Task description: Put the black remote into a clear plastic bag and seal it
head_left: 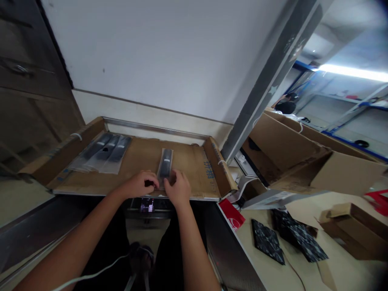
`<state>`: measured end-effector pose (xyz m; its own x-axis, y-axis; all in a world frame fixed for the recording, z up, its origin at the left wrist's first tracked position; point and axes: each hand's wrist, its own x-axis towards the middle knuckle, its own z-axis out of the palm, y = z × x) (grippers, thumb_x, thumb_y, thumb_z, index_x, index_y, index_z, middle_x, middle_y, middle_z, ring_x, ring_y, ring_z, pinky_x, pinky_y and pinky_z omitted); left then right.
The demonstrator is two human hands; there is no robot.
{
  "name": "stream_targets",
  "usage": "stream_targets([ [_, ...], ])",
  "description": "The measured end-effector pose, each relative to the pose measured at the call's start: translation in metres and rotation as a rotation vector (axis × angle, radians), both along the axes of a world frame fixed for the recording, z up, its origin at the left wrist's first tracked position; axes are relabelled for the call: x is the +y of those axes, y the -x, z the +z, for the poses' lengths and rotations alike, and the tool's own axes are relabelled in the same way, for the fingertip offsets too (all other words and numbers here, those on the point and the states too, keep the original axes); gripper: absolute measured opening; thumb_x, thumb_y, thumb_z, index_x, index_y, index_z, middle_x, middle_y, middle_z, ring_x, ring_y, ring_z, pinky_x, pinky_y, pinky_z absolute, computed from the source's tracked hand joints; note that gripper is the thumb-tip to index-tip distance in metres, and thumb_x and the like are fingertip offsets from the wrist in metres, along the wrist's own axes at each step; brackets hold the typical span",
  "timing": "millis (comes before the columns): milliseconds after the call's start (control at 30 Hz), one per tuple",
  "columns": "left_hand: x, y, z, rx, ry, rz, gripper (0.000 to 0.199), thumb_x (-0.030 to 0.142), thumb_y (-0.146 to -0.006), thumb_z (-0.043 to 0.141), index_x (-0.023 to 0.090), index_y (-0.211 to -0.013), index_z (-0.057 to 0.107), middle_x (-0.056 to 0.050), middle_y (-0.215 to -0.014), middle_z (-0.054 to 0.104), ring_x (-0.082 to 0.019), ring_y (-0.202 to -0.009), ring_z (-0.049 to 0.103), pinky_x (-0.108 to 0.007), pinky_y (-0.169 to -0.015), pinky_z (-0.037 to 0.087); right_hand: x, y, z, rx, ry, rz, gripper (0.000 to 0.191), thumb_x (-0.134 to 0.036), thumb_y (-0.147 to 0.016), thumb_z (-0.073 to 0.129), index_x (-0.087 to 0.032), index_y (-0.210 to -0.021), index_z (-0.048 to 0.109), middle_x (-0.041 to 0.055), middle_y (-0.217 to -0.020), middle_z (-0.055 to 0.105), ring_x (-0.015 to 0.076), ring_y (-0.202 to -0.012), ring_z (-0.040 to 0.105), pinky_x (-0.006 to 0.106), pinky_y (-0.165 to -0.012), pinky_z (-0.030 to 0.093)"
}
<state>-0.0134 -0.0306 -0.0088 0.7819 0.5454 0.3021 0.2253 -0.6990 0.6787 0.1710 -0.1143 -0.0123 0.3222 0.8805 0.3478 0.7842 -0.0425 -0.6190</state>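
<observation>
A dark remote control in a clear plastic bag (165, 165) lies on a flattened cardboard sheet (188, 161) in front of me. My left hand (140, 184) and my right hand (178, 188) both pinch the near end of this bag, one at each side. Three more bagged dark remotes (103, 152) lie side by side at the left of the cardboard, away from both hands.
A small lit screen (147, 205) sits just below the cardboard's front edge. A white wall stands behind. To the right are open cardboard boxes (303, 161), black patterned pouches (281, 236) and a red packet (233, 216) on a pale table. A person sits far right (286, 106).
</observation>
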Motion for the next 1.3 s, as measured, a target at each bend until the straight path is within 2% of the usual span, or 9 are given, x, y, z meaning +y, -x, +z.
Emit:
stream_targets([
  [133,-0.001,0.001,0.002,0.000,0.067,0.009,0.026,0.007,-0.074,0.052,0.022,-0.072,0.074,0.000,-0.077,0.069,-0.016,-0.080,0.062,-0.031,-0.085,0.045,0.019,0.001,0.001,-0.050,0.063,-0.021,0.040,-0.032,-0.081,0.067,-0.022,-0.119,0.063,0.0097,-0.112,0.069,0.0242,-0.102,0.065,0.034,-0.085,0.048],
  [367,0.002,0.004,0.000,-0.069,0.199,0.096,0.022,0.013,-0.076,0.049,0.019,-0.073,0.071,-0.001,-0.080,0.068,-0.014,-0.078,0.062,-0.027,-0.075,0.044,0.021,0.001,0.003,-0.025,0.075,-0.065,0.026,-0.026,-0.080,0.062,-0.023,-0.106,0.065,0.0070,-0.102,0.072,0.0226,-0.094,0.066,0.032,-0.080,0.047],
  [600,0.010,-0.001,-0.010,-0.119,0.203,0.283,0.022,0.026,-0.080,0.055,0.017,-0.093,0.071,-0.002,-0.084,0.068,-0.015,-0.077,0.060,-0.027,-0.072,0.046,0.021,-0.003,0.002,0.054,0.098,-0.015,0.036,-0.020,-0.074,0.064,-0.023,-0.110,0.067,0.0054,-0.104,0.073,0.0211,-0.092,0.066,0.030,-0.080,0.046],
  [733,0.014,-0.005,-0.015,-0.149,0.211,0.362,0.031,0.032,-0.083,0.057,0.017,-0.107,0.067,-0.005,-0.093,0.067,-0.017,-0.080,0.061,-0.029,-0.071,0.049,0.027,-0.014,0.008,0.232,0.202,-0.069,0.024,-0.024,-0.076,0.061,-0.023,-0.100,0.068,0.0015,-0.093,0.074,0.0181,-0.083,0.067,0.027,-0.075,0.045],
  [800,0.019,-0.010,-0.020,-0.144,0.145,0.402,0.039,0.034,-0.084,0.057,0.018,-0.119,0.063,-0.008,-0.110,0.066,-0.019,-0.092,0.063,-0.031,-0.075,0.051,0.031,-0.015,0.012,0.246,0.232,-0.135,0.022,-0.036,-0.082,0.061,-0.022,-0.097,0.069,0.0028,-0.091,0.075,0.0198,-0.085,0.068,0.028,-0.075,0.046],
  [933,0.035,-0.030,-0.027,-0.079,-0.057,0.547,0.048,0.031,-0.089,0.053,0.015,-0.134,0.053,-0.015,-0.135,0.059,-0.028,-0.121,0.056,-0.045,-0.103,0.045,0.039,-0.005,0.019,0.101,0.288,-0.207,0.040,-0.055,-0.085,0.060,-0.021,-0.103,0.071,0.0098,-0.098,0.076,0.0276,-0.094,0.070,0.035,-0.079,0.048],
  [1100,0.058,-0.061,-0.025,-0.033,0.057,0.647,0.035,0.026,-0.090,0.048,0.016,-0.120,0.062,-0.013,-0.116,0.071,-0.026,-0.108,0.064,-0.042,-0.100,0.046,0.043,0.002,0.026,-0.009,0.353,-0.196,0.045,-0.058,-0.082,0.061,-0.019,-0.100,0.075,0.0160,-0.100,0.076,0.0327,-0.098,0.071,0.041,-0.082,0.051],
  [1200,0.071,-0.071,-0.017,-0.011,0.257,0.692,0.036,0.044,-0.090,0.051,0.015,-0.102,0.069,-0.014,-0.101,0.073,-0.027,-0.093,0.067,-0.036,-0.083,0.049,0.046,0.001,0.029,-0.005,0.417,-0.146,0.047,-0.060,-0.077,0.063,-0.019,-0.095,0.076,0.0164,-0.099,0.076,0.0338,-0.096,0.072,0.042,-0.081,0.053],
  [1300,0.079,-0.074,-0.002,0.061,0.438,0.590,0.057,0.067,-0.083,0.053,0.014,-0.072,0.069,-0.013,-0.073,0.070,-0.025,-0.070,0.064,-0.033,-0.067,0.045,0.046,0.000,0.028,0.005,0.413,-0.140,0.050,-0.063,-0.075,0.064,-0.019,-0.096,0.076,0.0166,-0.100,0.076,0.0341,-0.095,0.072,0.043,-0.080,0.053],
])
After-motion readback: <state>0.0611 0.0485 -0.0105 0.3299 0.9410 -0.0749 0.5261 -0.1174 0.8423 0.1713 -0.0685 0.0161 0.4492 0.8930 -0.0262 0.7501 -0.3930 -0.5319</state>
